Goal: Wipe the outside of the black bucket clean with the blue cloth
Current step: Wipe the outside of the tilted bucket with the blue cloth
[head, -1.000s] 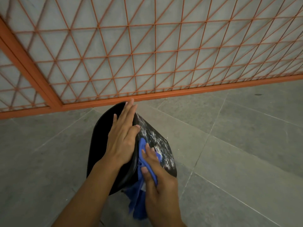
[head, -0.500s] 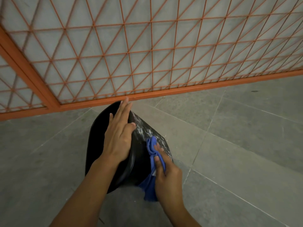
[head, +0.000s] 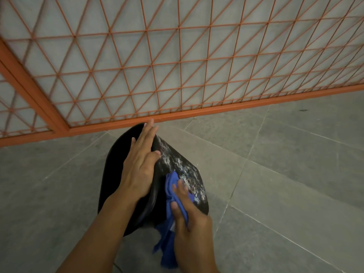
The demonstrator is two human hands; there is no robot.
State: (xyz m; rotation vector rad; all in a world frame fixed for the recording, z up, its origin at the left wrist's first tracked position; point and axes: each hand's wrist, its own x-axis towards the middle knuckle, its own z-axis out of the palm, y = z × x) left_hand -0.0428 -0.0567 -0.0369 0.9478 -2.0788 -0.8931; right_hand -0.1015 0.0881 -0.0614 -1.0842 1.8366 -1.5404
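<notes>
The black bucket (head: 116, 174) lies tipped on the grey floor in the lower middle of the head view, its outer side facing right and streaked with white residue. My left hand (head: 140, 164) rests flat along the bucket's rim edge, fingers together, holding it steady. My right hand (head: 189, 219) grips the blue cloth (head: 173, 184) and presses it against the streaked side. The cloth's loose end hangs down below my right wrist.
An orange metal lattice fence (head: 177, 66) with a solid bottom rail runs across the back, close behind the bucket. Grey floor tiles (head: 275, 184) with pale grout lines spread to the right and left.
My right hand has pulled the cloth back down the bucket's side toward me after sliding up it half a second ago. My left hand keeps its place on the rim.
</notes>
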